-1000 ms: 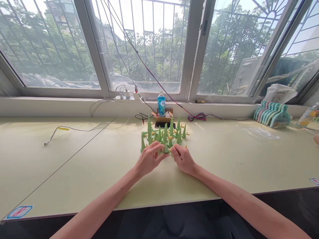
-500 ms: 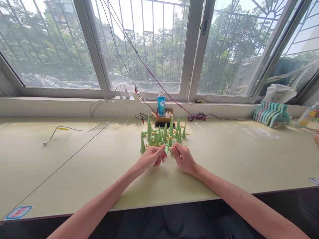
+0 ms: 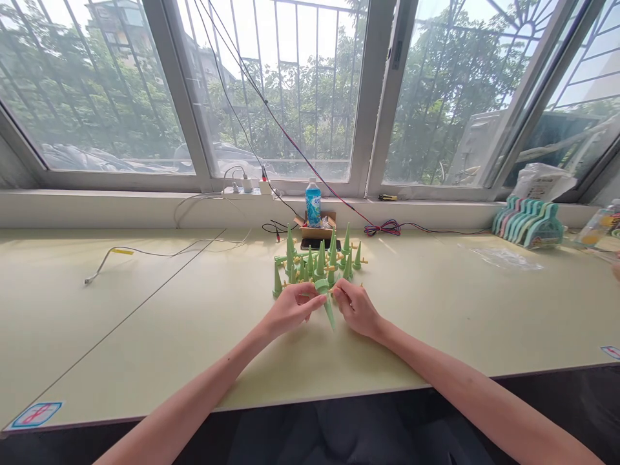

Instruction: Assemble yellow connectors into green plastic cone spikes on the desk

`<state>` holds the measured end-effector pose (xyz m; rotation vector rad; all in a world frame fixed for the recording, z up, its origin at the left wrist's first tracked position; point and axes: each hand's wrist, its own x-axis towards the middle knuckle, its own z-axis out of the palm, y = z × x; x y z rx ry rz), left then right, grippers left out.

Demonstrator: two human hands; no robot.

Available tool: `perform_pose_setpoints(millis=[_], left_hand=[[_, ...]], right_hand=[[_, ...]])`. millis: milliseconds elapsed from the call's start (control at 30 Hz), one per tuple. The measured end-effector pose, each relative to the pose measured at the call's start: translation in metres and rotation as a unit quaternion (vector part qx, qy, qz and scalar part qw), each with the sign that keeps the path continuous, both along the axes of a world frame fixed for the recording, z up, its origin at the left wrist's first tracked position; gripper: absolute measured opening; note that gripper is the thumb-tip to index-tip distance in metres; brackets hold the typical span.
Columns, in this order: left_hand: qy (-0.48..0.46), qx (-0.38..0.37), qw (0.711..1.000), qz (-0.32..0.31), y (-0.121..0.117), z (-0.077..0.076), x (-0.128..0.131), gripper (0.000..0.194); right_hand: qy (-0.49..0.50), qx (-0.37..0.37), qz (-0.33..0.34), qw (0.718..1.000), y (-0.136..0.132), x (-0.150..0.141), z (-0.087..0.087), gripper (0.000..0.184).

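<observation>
My left hand grips a green watering spike by its wide collar, between thumb and fingers. The spike's pointed end tilts down toward me. Close beside it, my right hand is closed in a pinch at the small yellow valve on the spike's side; its fingertips cover most of that part. Just beyond both hands stands a cluster of similar green spikes, most of them points up, with yellow valves sticking out sideways.
Behind the cluster are a dark phone, a cardboard box and a blue bottle. Coiled wire lies near the sill. Hangers and a plastic bag are on the right, a white cable on the left.
The held spike has turned, so its point now swings down toward me and its collar shows. My left hand has shifted its grip; my right hand has barely moved.
</observation>
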<state>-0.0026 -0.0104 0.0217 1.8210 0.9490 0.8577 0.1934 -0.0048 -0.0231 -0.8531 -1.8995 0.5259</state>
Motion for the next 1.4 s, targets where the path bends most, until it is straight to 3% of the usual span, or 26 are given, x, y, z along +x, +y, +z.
perform_pose_setpoints(millis=[333, 667, 833, 1067, 1233, 1400], left_hand=[[0.009, 0.171, 0.984, 0.052, 0.005, -0.012, 0.0, 0.031], [0.002, 0.207, 0.977, 0.055, 0.006, -0.017, 0.0, 0.029], [-0.013, 0.155, 0.987, 0.029, 0.002, -0.011, 0.0, 0.037], [-0.128, 0.023, 0.991, 0.023, -0.001, 0.0, 0.0, 0.05], [-0.083, -0.075, 0.994, 0.0, 0.0, 0.001, 0.003, 0.068], [-0.085, -0.13, 0.987, -0.031, -0.001, 0.003, 0.003, 0.068]], right_hand=[[0.001, -0.005, 0.004, 1.0, -0.002, -0.001, 0.002, 0.033], [0.006, -0.008, 0.007, 1.0, -0.005, -0.004, 0.006, 0.034], [0.021, 0.016, -0.007, 1.0, -0.006, -0.004, 0.005, 0.036], [0.031, 0.045, -0.031, 0.998, -0.003, -0.003, 0.002, 0.034], [0.004, 0.082, 0.004, 0.997, -0.004, -0.003, 0.003, 0.029], [-0.007, 0.082, 0.014, 0.996, -0.005, -0.002, 0.002, 0.027]])
